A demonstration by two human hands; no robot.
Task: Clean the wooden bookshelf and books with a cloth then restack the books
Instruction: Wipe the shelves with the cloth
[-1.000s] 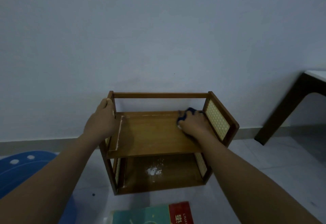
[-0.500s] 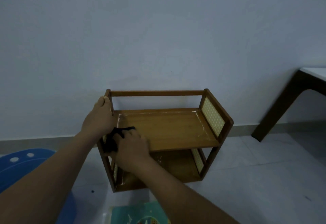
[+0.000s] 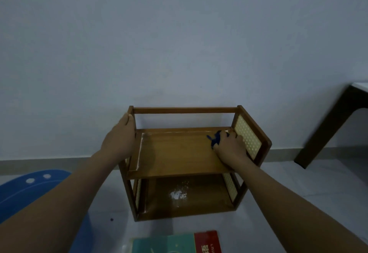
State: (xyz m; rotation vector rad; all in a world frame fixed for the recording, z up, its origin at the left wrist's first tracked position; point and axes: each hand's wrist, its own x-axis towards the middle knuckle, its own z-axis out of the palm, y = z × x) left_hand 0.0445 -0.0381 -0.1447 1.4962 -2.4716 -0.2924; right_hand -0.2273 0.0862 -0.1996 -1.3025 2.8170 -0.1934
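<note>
currently we see the wooden bookshelf [image 3: 185, 153] standing on the floor [image 3: 288, 189] against the wall [image 3: 179, 43], at the centre of view. our left hand [image 3: 119, 141] grips the shelf's left side panel at 9 o'clock, fingers curled together over its top edge. our right hand [image 3: 231, 147] sits at 3 o'clock on the upper board, fingers bunched and clamped on a dark blue cloth [image 3: 216, 138], which is pressed against the board in the back right corner, just beside the woven side panel [image 3: 248, 137]. white dust [image 3: 178, 195] lies on the lower board, and a pale line of it runs along the upper board's left edge. a book [image 3: 175, 242] with a teal and red cover lies flat on the floor at 6 o'clock, apart from the shelf. a blue mat [image 3: 29, 191] lies at 8 o'clock. a dark table leg [image 3: 326, 129] stands at 3 o'clock, well apart.
</note>
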